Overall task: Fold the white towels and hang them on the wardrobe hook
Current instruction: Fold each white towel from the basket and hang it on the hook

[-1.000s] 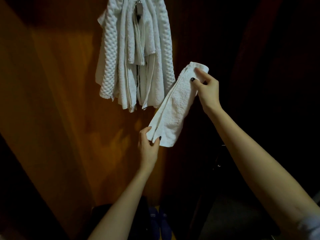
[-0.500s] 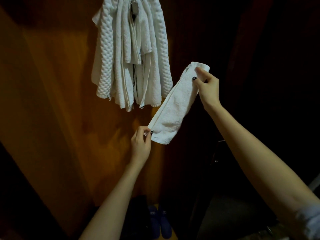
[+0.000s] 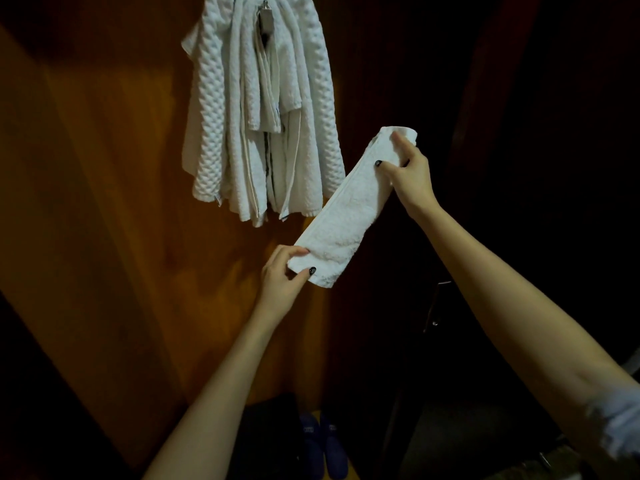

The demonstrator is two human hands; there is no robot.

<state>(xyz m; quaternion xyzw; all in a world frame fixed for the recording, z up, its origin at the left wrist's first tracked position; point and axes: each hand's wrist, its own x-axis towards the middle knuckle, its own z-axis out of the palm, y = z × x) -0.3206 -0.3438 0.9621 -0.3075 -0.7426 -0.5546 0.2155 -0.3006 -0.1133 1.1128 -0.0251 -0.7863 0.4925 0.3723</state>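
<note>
A folded white towel (image 3: 349,216) held slantwise: left hand (image 3: 280,282) pinches its lower end, right hand (image 3: 410,173) grips its top; hung towels (image 3: 221,133) at its eleven o'clock.

Folded towel (image 3: 349,216) plain white terry. Hanging towels (image 3: 214,116) white, outer ones waffle-patterned, against an orange-brown wood-grain wardrobe panel (image 3: 104,220). Low and near, dark blue slippers (image 3: 323,445).

I see the folded towel (image 3: 349,216) as a narrow white terry strip, slanting in the air before the wardrobe panel (image 3: 121,202); my left hand (image 3: 282,277) pinches its lower end, my right hand (image 3: 410,174) its upper end; just beside it the hung towels (image 3: 221,133), white and some waffle-textured, droop bunched from the hook (image 3: 266,15) at the panel's top edge.
</note>
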